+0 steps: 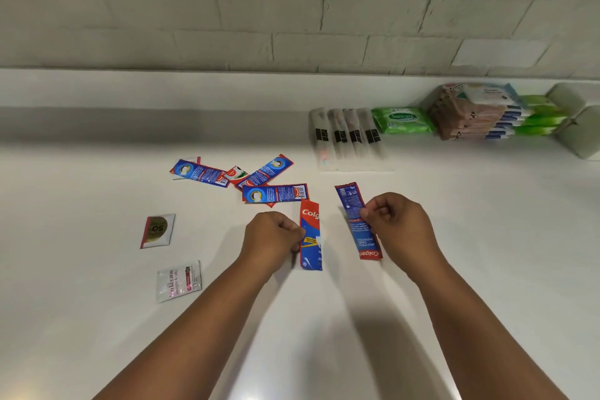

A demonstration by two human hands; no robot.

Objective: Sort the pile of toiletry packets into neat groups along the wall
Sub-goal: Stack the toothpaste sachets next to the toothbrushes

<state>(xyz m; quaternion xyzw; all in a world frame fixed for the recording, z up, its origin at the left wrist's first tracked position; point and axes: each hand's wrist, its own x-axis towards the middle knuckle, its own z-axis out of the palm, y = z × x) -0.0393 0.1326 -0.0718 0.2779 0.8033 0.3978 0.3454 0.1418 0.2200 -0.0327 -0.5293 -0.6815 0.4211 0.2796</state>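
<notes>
From the head view, the left hand [272,235] pinches one Colgate toothpaste packet [310,235] with curled fingers [293,230]. The right hand [397,224] pinches a second Colgate packet [354,221] the same way. Both packets are near each other over the white surface [487,237]. A loose pile of toothpaste packets [256,180] lies just behind them. A gold sachet [158,230] and a keratin sachet [178,280] lie to the left. Clear toothbrush packs [345,136], a green Sanicare wipes pack [402,120] and stacked tissue packs [477,114] sit along the brick wall [292,10].
</notes>
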